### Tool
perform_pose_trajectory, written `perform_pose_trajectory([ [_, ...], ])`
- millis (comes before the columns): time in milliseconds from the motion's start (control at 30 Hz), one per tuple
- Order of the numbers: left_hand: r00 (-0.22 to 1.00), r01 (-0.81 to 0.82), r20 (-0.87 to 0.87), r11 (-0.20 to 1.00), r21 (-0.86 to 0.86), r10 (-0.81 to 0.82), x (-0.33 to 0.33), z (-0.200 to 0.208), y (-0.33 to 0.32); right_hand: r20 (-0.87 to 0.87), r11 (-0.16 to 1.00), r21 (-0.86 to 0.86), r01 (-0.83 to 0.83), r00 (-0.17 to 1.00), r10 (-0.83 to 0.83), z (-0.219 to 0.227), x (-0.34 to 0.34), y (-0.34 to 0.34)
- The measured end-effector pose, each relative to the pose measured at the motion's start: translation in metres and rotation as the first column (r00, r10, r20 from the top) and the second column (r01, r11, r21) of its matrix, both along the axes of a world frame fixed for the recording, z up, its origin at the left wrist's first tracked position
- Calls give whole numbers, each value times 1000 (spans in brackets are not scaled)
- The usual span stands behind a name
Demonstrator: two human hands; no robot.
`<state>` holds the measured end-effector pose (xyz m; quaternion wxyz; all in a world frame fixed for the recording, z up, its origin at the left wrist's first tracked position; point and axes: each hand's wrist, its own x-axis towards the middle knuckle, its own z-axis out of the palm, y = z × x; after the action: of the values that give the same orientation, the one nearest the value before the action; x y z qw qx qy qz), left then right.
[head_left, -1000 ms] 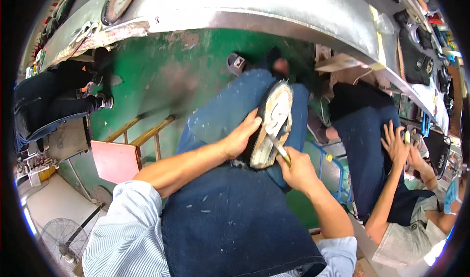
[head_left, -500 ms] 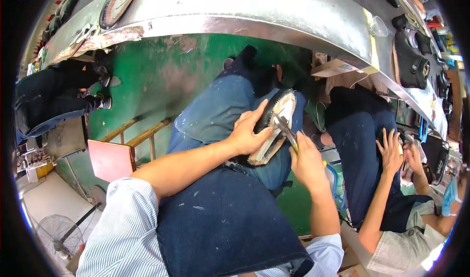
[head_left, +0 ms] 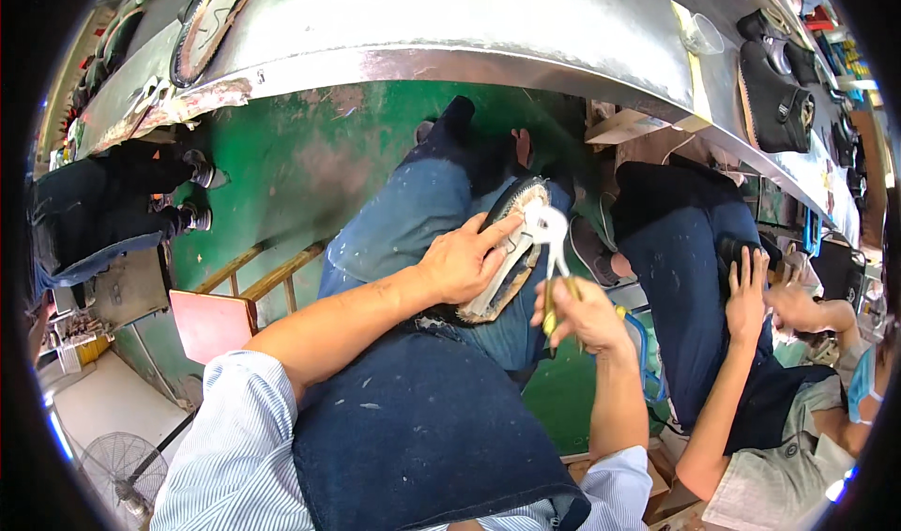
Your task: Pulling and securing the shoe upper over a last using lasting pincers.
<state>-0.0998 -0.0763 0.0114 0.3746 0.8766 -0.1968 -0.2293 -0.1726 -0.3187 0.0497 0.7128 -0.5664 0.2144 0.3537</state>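
Observation:
A shoe (head_left: 507,249) lies sole-up on my right thigh, its pale insole edged with dark upper. My left hand (head_left: 463,263) presses on it from the left, fingers spread over the sole. My right hand (head_left: 582,313) grips metal pincers (head_left: 549,240) by their yellow handles. The shiny jaws sit on the shoe's upper edge near the toe. I wear a dark blue apron (head_left: 422,428) over jeans and a striped shirt.
A long metal workbench (head_left: 450,24) curves across the top, with shoe parts and black shoes (head_left: 774,99) on it. A seated person (head_left: 732,324) at my right has both hands on their lap. Green floor, a red stool (head_left: 211,320) and a fan (head_left: 117,461) lie left.
The view has come closer to the shoe. My right hand has drawn back down and right, and the pincers now stand more upright with their jaws at the shoe's edge.

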Motion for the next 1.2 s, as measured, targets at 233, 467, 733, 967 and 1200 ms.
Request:
perform_pose_trajectory([
  [233,996,90,-2,996,-30,-90,2,-10,3,207,667,-707,-236,833,513,7,50,20],
  [467,996,67,67,994,-82,-61,-1,-18,3,300,799,-597,-70,904,304,-2,39,15],
  [733,952,-181,-276,972,-152,134,-5,-20,-3,348,638,-768,-46,808,476,-1,-5,36],
  [967,918,74,-350,947,-311,-187,-8,-28,33,242,523,-844,-119,786,569,-5,-16,47],
  [1200,920,12,-361,929,-369,-155,-24,-42,38,274,611,-771,-179,773,572,-1,-41,57],
])
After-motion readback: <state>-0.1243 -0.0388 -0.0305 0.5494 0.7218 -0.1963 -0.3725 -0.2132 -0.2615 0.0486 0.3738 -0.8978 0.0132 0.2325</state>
